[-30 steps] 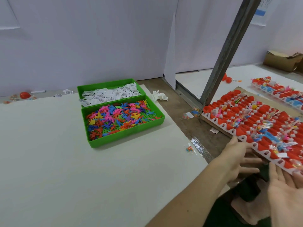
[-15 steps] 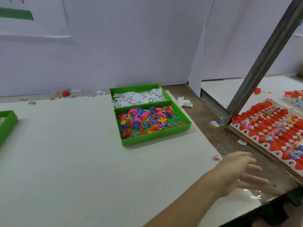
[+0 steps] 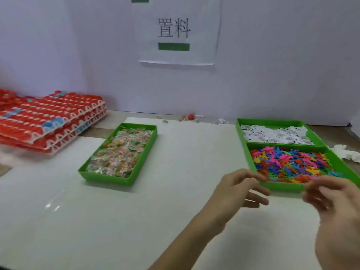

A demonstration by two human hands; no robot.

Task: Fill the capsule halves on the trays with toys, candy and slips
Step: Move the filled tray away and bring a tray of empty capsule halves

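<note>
Two grips, both empty with fingers loosely apart. The left grip [image 3: 240, 189] hovers just off the near left corner of the toy bin [image 3: 282, 187], and the right grip [image 3: 339, 203] hovers at that bin's near edge. Both are blurred, so finer finger pose is unclear.

Toys [image 3: 292, 164] fill that bin. Slips [image 3: 276, 134] are in the bin directly behind it, the two bins touching. The candy bin [image 3: 109, 180] sits well apart to the left on the table [image 3: 97, 221]. Capsule halves [image 3: 39, 114] sit in a stack of trays [image 3: 81, 118] at far left, near the wall, with none near the grips.

My read: filling can't start until a tray comes off that stack.

Risks:
- Trays look nested with the red halves standing loose, so a tilted or one-sided lift could spill halves or drag the tray underneath along.
- Sliding a tray across could shove the candy bin.
- Toys look tangled, so one grab may pull a clump and overfill a half.
</note>
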